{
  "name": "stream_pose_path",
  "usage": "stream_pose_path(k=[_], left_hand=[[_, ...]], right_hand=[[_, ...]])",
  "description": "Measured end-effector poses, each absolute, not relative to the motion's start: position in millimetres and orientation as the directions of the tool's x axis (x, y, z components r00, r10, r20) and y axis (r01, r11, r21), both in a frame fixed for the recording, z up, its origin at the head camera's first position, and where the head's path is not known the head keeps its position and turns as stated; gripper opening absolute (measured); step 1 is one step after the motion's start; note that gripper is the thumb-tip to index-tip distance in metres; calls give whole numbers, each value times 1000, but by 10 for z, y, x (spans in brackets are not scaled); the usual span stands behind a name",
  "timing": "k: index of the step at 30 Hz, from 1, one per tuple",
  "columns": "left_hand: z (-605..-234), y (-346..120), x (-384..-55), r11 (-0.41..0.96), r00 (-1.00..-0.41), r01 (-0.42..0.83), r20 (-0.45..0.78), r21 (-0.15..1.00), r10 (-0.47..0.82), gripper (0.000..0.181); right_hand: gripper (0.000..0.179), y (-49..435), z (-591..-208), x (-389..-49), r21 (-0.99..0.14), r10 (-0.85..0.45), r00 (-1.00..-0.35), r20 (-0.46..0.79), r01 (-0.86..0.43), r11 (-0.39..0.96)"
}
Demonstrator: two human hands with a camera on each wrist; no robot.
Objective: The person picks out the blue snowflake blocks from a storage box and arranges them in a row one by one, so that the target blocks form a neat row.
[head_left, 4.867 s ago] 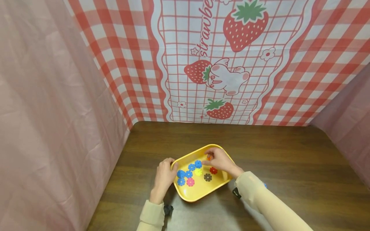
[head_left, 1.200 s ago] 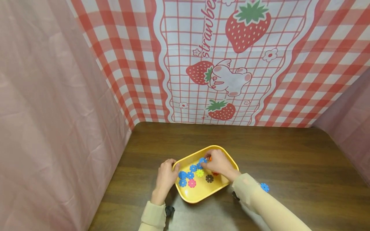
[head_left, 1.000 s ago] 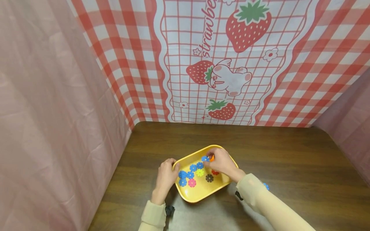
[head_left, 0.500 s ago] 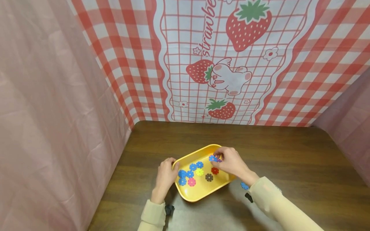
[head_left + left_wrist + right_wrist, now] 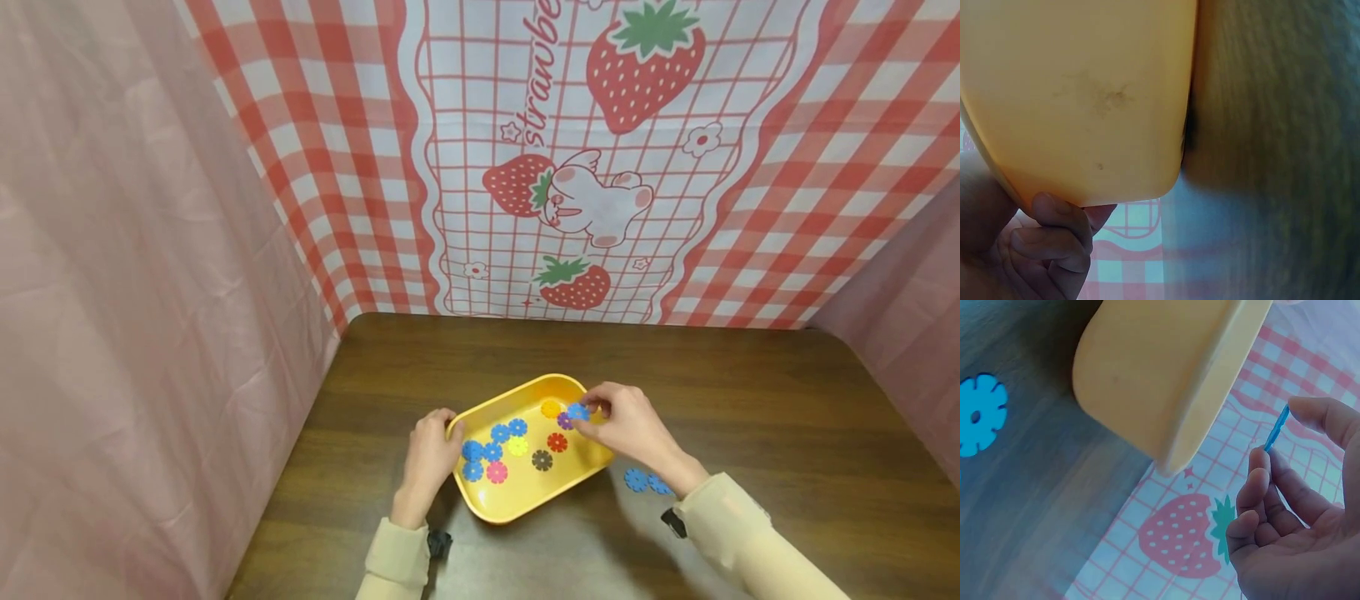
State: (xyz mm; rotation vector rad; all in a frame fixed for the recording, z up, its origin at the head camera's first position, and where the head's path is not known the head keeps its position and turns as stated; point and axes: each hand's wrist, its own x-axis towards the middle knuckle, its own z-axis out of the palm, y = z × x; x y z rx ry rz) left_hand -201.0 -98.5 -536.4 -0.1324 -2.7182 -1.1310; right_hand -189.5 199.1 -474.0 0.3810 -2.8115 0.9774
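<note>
Checked cloth [image 5: 480, 242] reads "strawbe", seemingly cropped; right grip [image 5: 628, 423] pinches blue disc [image 5: 578, 412], left grip [image 5: 432, 447] holds yellow tray [image 5: 522, 490].

The lettering "strawbe" [image 5: 542, 75] is the legible text. It is printed in red script on the hanging cloth [image 5: 465, 208]. The characters run vertically and read from bottom to top, left of the large printed strawberry [image 5: 641, 79]. The upper edge of the head view cuts the word off at the "e".
</note>
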Motion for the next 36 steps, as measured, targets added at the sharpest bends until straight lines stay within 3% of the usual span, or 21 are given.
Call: stream_pose_path(k=[36], left_hand=[[-5371,-976,-2002,708,-970,177,243,684,7,9]], right_hand=[[27,2857,-5011,-1485,-545,-19,-953,301,-188,817]])
